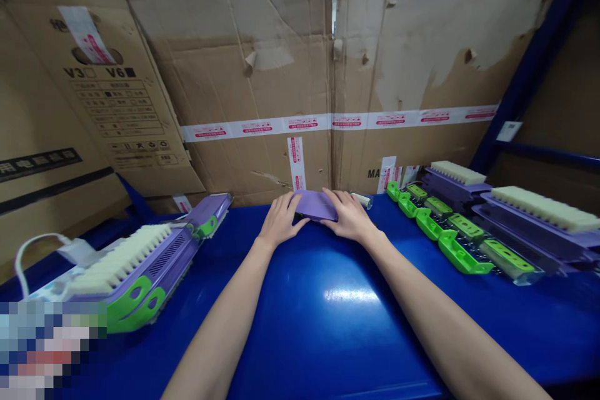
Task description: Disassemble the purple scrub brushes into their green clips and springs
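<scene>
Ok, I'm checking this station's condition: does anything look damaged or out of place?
Yes: the cardboard behind the blue table looks damaged, with peeled patches and small torn flaps. The purple piece held by the left hand and right hand shows no obvious damage.

Your purple piece (pixel 315 205) looks like smooth plastic. Under it, the blue tabletop (pixel 323 344) is glossy; behind it, matt cardboard (pixel 253 87), rough where torn; right of it, green parts (pixel 457 254) look plastic too.
</scene>
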Demonstrator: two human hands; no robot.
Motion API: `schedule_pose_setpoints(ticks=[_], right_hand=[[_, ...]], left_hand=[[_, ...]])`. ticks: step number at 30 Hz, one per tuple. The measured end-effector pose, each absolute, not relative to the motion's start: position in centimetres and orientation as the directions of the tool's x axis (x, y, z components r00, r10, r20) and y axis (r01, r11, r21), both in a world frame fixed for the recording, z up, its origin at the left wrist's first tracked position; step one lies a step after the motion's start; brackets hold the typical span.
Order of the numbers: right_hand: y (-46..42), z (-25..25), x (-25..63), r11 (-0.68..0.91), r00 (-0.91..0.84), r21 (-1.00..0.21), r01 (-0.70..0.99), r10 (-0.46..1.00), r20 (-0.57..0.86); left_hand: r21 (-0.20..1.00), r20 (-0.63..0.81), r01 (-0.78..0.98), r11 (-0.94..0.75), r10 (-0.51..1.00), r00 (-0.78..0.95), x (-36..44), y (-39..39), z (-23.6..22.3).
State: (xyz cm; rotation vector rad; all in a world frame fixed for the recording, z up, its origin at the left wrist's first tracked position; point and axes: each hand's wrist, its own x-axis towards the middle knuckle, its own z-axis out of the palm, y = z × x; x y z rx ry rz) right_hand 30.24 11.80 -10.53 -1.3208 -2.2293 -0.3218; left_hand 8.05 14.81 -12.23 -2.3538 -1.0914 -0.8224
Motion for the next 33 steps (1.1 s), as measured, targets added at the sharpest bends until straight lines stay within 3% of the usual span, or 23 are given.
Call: schedule_pose_setpoints(ticks=[5,16,24,33], right_hand=[[12.3,-10.9,30.4,0.576,-0.497,0.058,0.815,0.646,0.579],[12.6,-11.1,29.8,0.479,-0.508,0.223,0.849,0.622,0.596],[12.4,-11.0,30.3,0.456,-0.446,0.153,0.877,0.652,0.613],[12.5,-11.7,30.9,0.456,-0.376,0.042,0.889,0.675,0.635]], left_hand=[[-0.095,0.643,0.762,-0.641,0.544,0.538,8.0,14.9,-12.2],[-0.002,0.700,0.817,-0.577,0.583,0.413,8.2,14.7,-12.4],[0.100,0.744,0.887,-0.451,0.626,0.234,7.6,15.4,-13.1],[0.222,0.641,0.901,-0.373,0.752,0.153,6.9,15.5,-13.2]])
